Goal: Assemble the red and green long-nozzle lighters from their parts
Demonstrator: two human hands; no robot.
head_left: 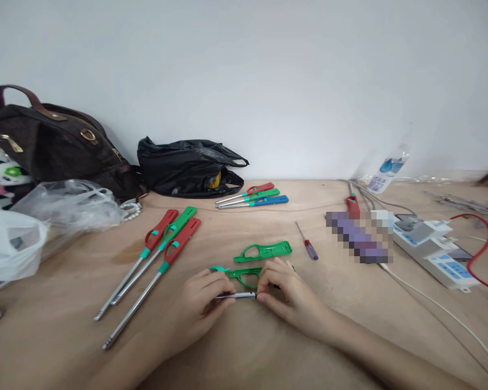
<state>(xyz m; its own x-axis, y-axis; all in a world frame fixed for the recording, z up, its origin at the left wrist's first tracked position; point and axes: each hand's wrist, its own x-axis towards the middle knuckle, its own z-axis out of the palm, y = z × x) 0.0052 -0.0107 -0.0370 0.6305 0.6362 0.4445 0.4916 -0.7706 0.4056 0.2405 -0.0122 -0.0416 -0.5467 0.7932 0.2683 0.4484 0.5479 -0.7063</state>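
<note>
My left hand (205, 300) and my right hand (284, 290) meet at the middle of the wooden table (244, 352). Together they pinch a thin metal tube (238, 295) that lies level between their fingertips. Just behind the fingers rests a green lighter handle shell (244, 275) with a small teal piece (219, 268) at its left end. A second green handle half (264, 251) lies a little farther back, untouched.
Three long lighters (154, 260) with red and green handles lie to the left, three shorter ones (254, 197) at the back. A small screwdriver (308, 244), a power strip (435, 252) with cables, a black bag (189, 168), a brown handbag (52, 141) and plastic bags (65, 208) ring the table.
</note>
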